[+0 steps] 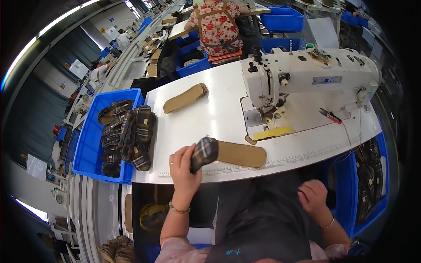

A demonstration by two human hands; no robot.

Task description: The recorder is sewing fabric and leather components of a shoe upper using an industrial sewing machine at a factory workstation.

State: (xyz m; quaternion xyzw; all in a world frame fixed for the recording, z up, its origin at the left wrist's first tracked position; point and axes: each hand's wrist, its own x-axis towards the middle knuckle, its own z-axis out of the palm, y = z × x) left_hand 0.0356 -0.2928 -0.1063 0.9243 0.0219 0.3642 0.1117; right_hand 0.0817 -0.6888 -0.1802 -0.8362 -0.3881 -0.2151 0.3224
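Observation:
My left hand is closed around a dark plaid slipper upper above the near edge of the white sewing table. A tan sole reaches from the upper to the right; whether the two are joined I cannot tell. Off the table, in front of the dark apron, my right hand has its fingers curled, and nothing shows in them. Farther back on the tabletop lies a small stack of tan soles. Several plaid slipper uppers are heaped at the left, partly over the table edge.
A white sewing machine stands at the right, with red-handled thread snips beside it. Blue bins holding plaid pieces flank the table, one left and one right. A person in a floral top sits beyond the table.

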